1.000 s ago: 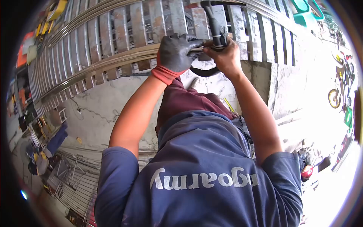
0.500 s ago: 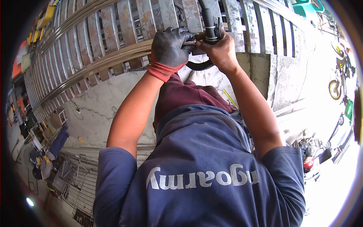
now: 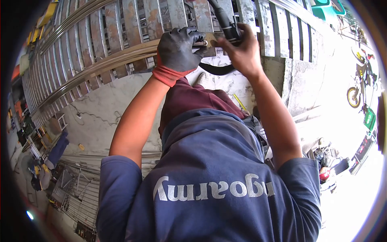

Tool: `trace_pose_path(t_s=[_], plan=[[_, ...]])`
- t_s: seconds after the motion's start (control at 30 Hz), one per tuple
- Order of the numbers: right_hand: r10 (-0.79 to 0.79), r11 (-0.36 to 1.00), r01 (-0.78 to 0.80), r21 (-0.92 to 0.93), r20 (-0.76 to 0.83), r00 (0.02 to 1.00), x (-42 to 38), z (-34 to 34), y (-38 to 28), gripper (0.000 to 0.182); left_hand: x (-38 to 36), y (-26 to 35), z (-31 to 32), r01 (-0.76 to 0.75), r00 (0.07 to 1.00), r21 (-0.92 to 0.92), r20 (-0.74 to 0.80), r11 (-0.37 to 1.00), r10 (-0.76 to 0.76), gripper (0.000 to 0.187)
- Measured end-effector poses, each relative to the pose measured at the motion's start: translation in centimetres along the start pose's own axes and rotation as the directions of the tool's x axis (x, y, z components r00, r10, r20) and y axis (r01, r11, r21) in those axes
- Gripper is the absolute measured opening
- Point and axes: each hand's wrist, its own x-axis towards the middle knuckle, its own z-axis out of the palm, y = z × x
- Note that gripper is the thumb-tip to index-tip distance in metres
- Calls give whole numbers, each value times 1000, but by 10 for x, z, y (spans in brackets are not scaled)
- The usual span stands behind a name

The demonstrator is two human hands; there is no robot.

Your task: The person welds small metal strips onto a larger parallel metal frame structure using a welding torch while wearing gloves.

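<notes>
My left hand, in a black glove with a red cuff, is closed around the end of a bundle of long thin metal tubes. A bright tube end shows between the gloved fingers and thumb. My bare right hand, slightly blurred, grips the lower part of a black tool that looks like a welding torch. Its thumb points toward the tube end but is apart from it. The torch is tilted, its neck leading up and left out of view. A thick black cable sags beneath the hands.
Under the tubes lies a rack of flat metal slats. Long bars run along its far side. A concrete block stands to the right. Stacked metal frames lie at lower left, and a motorbike is at far right.
My right hand has moved right, away from the tube end. The torch has tipped from nearly upright to slanted. My left hand keeps its hold on the tubes.
</notes>
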Motion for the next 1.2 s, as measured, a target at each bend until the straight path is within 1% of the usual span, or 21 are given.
trace_pose_path(t_s=[0.03,0.1,0.17,0.23,0.27,0.3,0.37,0.43,0.5,0.53,0.57,0.63,0.73,0.87,0.93,1.13,1.2], plan=[[59,998,-58,28,-29,998,-5,-10,-5,64,0,1,0,-11,999,13,-52,1000,11,37],[-25,1000,25,-7,7,1000,-8,-38,12,67,0,4,0,-29,988,40,-152,999,34,43],[-102,993,104,-58,28,994,-19,-65,7,64,0,2,0,-54,986,25,-157,998,58,44],[42,982,-44,-181,-15,999,-32,-84,-6,60,1,-1,2,-83,985,-4,-154,997,82,43],[-66,985,57,-162,-47,997,-35,-90,1,60,1,-3,4,-98,985,-24,-148,995,93,42],[-69,991,64,-115,-47,997,-38,-96,5,61,1,-5,5,-112,984,-43,-142,993,105,40],[-78,976,77,-201,4,997,-45,-110,2,65,2,-5,9,-78,986,-18,-149,997,74,35],[-206,935,204,-291,25,978,-48,-110,3,66,1,-1,14,-33,983,15,-177,999,36,31],[-205,928,215,-306,64,977,-51,-110,-2,66,2,4,21,16,973,57,-229,998,-3,31],[-141,946,161,-280,91,986,-53,-110,-13,65,3,6,26,28,956,94,-294,995,1,30],[-77,961,105,-256,119,990,-53,-109,-20,65,2,6,28,31,956,117,-293,993,5,30],[-38,954,83,-287,161,986,-50,-109,-25,62,2,7,29,37,957,165,-290,986,12,30],[25,936,54,-349,216,976,-41,-108,-35,59,2,5,30,9,955,114,-296,993,26,29],[125,916,-11,-402,257,958,-28,-107,-50,57,2,6,28,3,960,115,-278,993,29,29],[139,902,-8,-432,271,953,-22,-109,-57,57,2,6,27,-5,961,121,-275,993,38,28],[156,874,8,-486,297,942,-11,-113,-64,56,2,6,33,1,943,110,-332,994,36,26],[165,876,5,-482,310,936,-7,-114,-65,56,2,7,32,15,952,127,-306,992,25,26]])
